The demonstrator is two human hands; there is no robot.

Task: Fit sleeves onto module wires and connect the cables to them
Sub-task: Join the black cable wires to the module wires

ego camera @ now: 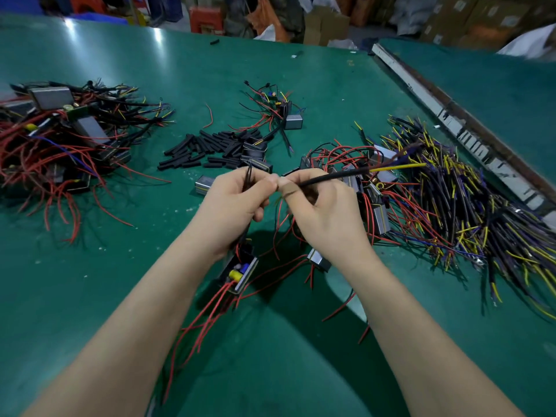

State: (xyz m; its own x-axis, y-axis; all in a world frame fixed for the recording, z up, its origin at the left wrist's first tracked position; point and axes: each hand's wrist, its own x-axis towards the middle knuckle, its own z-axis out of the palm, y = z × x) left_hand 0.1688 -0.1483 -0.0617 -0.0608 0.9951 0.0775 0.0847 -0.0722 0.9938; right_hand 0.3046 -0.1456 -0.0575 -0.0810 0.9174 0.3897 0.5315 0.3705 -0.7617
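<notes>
My left hand [237, 200] pinches thin black wires that stick up between its fingers; a small module [240, 272] with a yellow capacitor and red leads hangs below its wrist. My right hand [319, 206] pinches a black cable [334, 177] whose yellow and dark ends point right. The fingertips of both hands meet above the green table [270, 341]. A pile of black sleeves [210, 150] lies just beyond the hands.
Finished modules with red wires are heaped at the left [57, 139]. A heap of black, yellow and blue cables [469, 206] covers the right. Unfinished modules [355, 176] lie behind my right hand, one more [282, 112] farther back. Boxes stand beyond the table.
</notes>
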